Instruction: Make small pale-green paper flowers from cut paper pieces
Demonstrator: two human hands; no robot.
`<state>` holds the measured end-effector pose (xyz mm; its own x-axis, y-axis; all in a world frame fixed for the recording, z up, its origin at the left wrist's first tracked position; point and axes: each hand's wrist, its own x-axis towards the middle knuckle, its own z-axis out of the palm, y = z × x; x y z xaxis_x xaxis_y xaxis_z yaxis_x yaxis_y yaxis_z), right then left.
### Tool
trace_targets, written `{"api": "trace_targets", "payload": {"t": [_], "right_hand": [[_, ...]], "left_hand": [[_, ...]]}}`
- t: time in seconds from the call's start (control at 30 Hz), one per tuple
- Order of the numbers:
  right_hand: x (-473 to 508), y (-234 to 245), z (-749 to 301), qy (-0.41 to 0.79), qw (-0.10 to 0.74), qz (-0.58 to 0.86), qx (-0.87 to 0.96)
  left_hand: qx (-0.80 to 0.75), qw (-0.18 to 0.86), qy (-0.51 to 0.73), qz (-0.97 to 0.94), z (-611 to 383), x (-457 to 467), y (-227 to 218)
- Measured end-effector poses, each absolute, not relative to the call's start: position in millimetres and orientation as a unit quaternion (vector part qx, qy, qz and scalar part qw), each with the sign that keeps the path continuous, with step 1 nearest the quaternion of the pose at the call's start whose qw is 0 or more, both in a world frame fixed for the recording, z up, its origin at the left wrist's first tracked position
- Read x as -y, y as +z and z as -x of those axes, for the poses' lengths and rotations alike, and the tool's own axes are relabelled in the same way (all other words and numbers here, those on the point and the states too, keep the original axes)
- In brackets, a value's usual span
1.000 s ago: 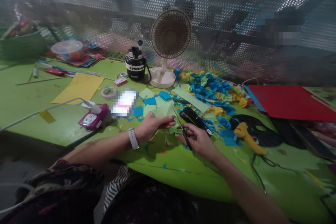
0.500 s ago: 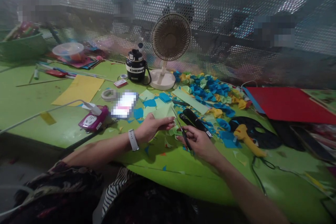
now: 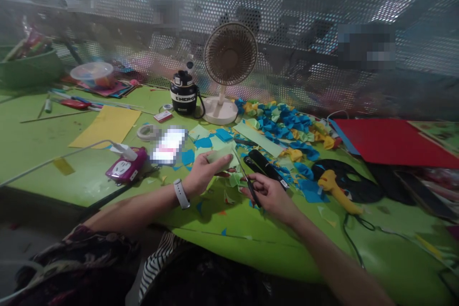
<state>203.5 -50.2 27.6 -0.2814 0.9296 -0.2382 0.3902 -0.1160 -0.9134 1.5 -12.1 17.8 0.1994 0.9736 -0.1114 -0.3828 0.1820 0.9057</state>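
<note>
My left hand point(image 3: 204, 172), with a white band at the wrist, pinches a pale green piece of paper point(image 3: 219, 156) between thumb and fingers. In my right hand point(image 3: 268, 195) is a pair of scissors point(image 3: 253, 192) with dark handles. Its blades point up and away, close to the paper's right edge; whether they touch it I cannot tell. Below and around both hands lie small paper scraps point(image 3: 229, 196). Just beyond the right hand rests a black stapler point(image 3: 265, 167). A pale green paper strip point(image 3: 258, 138) and blue paper pieces point(image 3: 203, 142) lie behind the hands.
Crumpled blue, yellow and green papers point(image 3: 283, 122) are heaped at the back, right of a fan point(image 3: 231, 55). A black bottle point(image 3: 183, 96), lit phone point(image 3: 169, 145), purple power socket point(image 3: 126, 166) and yellow sheet point(image 3: 107, 126) stand left. At right are a yellow glue gun point(image 3: 339, 191) and red sheet point(image 3: 398, 143).
The left hand's thumb has come down over the green paper, and the paper now lies flatter in its grip. The right hand with the scissors has barely moved. The view has shifted slightly.
</note>
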Motion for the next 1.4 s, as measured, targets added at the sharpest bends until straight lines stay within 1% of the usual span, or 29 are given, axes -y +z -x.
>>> {"api": "trace_targets", "payload": {"t": [0.43,0.63,1.2,1.4], "right_hand": [[51.2,28.1,-203.8,0.546,0.266,0.528,0.594],[51.2,28.8,-203.2,0.540,0.269,0.527,0.599],[51.3,32.4,-199.9,0.587,0.279,0.508,0.565],[51.5,31.5,-199.6,0.581,0.278,0.505,0.575]], "left_hand": [[-0.376,0.663,0.507,-0.402,-1.4,14.8,21.0],[-0.382,0.661,0.501,-0.409,-2.3,14.9,23.8],[-0.376,0.659,0.488,-0.431,-1.9,15.3,16.4],[-0.380,0.663,0.485,-0.426,-2.8,15.9,14.1]]}}
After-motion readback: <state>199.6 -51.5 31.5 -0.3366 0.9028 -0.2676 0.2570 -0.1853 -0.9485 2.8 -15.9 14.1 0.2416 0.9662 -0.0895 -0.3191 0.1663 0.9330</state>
